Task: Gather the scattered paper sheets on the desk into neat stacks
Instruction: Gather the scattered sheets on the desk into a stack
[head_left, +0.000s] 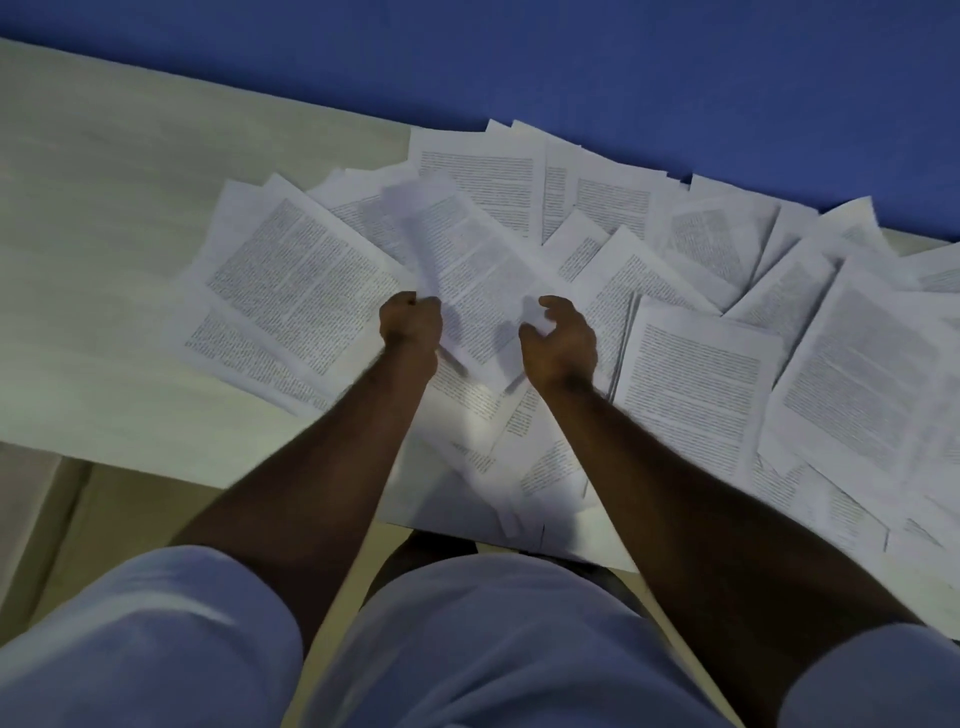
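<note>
Your left hand (410, 325) & right hand (558, 338) both pinched one sheet (467, 270); its long axis ran away from you, tilted up-left, w/ loose sheets (696, 395) nearer the right.

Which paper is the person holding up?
The blurry sheet in the middle, pinched by the left hand and right hand. It lifts off the pile; the other papers lie flat on the desk.
</note>
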